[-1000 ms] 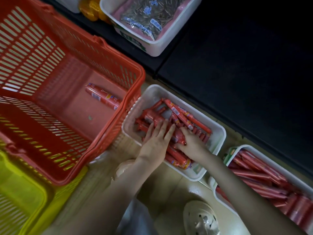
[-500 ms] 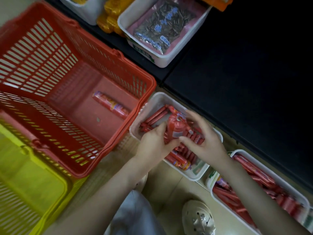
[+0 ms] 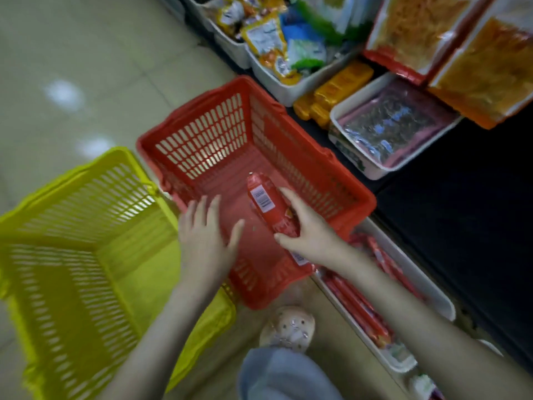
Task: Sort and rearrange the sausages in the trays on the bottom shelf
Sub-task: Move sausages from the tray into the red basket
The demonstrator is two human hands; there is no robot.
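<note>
Sausage pack (image 3: 266, 207), thick and red with a white barcode label facing up, is gripped at its near end by the right hand (image 3: 308, 235), thumb on one side and fingers curled round the other. It is held inside the mouth of the red basket (image 3: 202, 134); whether it touches the basket floor cannot be told. The left hand (image 3: 204, 238) hovers just beside it over the basket's near wall, fingers spread and holding nothing, apparently free to steady the basket or take the next item. Thin sausages (image 3: 360, 310) lie lengthwise in the white tray (image 3: 427, 287) beneath the right forearm, at the foot of the dark shelf (image 3: 461, 212). The thick pack differs from them, which suggests it is being set apart so that the tray holds one kind only. A yellow basket (image 3: 86, 226) stands against the red one, on its left.
</note>
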